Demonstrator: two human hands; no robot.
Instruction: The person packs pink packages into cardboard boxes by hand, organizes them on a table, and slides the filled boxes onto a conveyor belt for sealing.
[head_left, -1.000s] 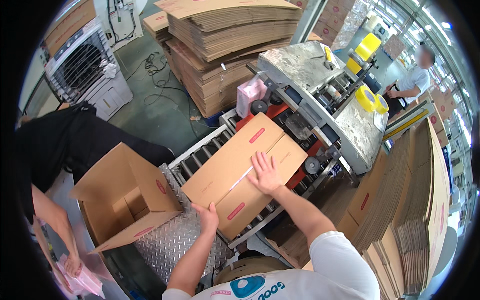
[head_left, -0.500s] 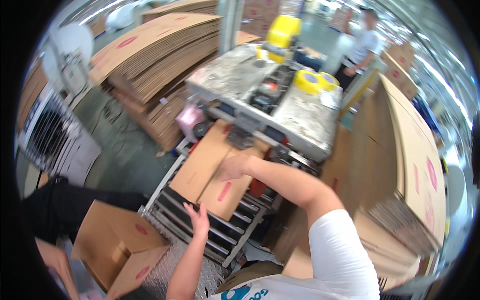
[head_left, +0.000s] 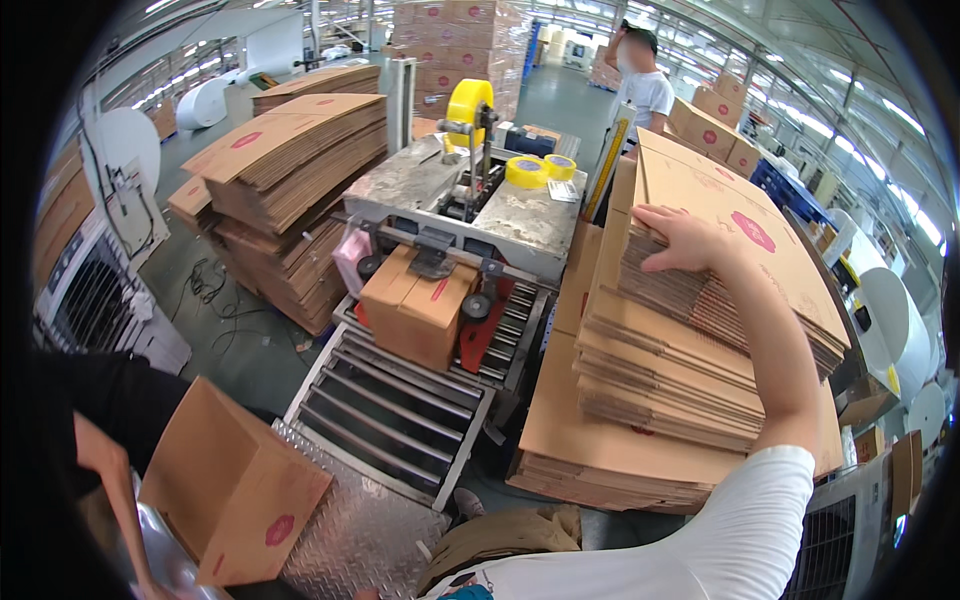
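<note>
Right hand (head_left: 685, 240), fingers spread, rests on the stack (head_left: 665, 365), which reaches right and below; the box (head_left: 412, 315) sits well left.

All but a sliver of the left hand (head_left: 367, 594) is cut off by the lower edge; the carton's (head_left: 412, 322) far end is hidden by the taping machine (head_left: 525, 222).

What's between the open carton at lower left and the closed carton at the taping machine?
In the head view, a silver tread plate lies beside the open carton, then a roller conveyor section leads up to the closed carton.
</note>
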